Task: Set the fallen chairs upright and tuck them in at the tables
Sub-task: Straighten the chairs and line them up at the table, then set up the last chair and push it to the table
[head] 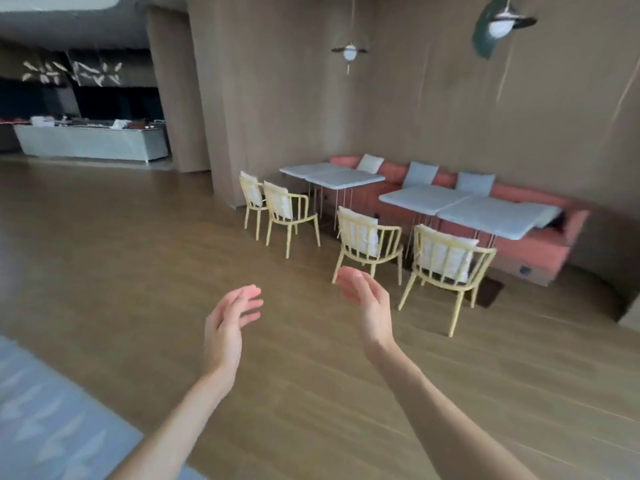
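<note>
far left, a blue patterned rug (52,420) covers the floor corner, w/ a white counter (90,142) in the bkgd room. centre foreground: left hand (227,322) raised over the wood floor (145,271), fingers straight, holding nothing; right hand (369,303) beside it, palm facing in, fingers relaxed, also holding nothing. beyond them, four yellow chairs stand upright: chair 1 (251,199) and chair 2 (289,216) at the left table pair (332,174), chair 3 (369,240) and chair 4 (446,268) at the right table pair (464,209); each set slightly back from its table edge. pink bench (540,251) w/ cushions runs along the wall behind. frame is motion-blurred.
</note>
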A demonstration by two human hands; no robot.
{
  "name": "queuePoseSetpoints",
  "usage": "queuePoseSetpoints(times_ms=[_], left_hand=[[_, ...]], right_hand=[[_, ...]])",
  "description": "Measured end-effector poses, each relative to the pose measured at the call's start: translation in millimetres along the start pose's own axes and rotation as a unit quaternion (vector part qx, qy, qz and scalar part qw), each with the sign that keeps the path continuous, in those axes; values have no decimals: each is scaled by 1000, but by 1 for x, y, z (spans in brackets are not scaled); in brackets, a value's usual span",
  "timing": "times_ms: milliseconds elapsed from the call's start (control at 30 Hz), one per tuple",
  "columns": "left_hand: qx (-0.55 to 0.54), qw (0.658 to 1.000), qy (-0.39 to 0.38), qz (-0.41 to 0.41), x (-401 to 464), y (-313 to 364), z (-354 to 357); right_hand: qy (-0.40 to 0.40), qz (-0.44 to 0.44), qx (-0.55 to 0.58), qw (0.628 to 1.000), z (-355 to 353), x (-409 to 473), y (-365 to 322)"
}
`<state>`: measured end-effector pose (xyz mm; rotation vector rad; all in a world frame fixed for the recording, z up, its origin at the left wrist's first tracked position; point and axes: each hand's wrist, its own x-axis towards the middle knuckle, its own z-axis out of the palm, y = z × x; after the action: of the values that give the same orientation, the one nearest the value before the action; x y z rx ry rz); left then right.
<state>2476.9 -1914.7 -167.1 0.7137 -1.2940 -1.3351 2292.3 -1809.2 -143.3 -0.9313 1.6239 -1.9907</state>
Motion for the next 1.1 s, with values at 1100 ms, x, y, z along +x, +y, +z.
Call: queuePoseSetpoints(times_ms=[1100], left_hand=[[-54, 952, -292, -77, 494, -255, 718]], right_hand=[[273, -59, -22, 960, -356, 702, 98]])
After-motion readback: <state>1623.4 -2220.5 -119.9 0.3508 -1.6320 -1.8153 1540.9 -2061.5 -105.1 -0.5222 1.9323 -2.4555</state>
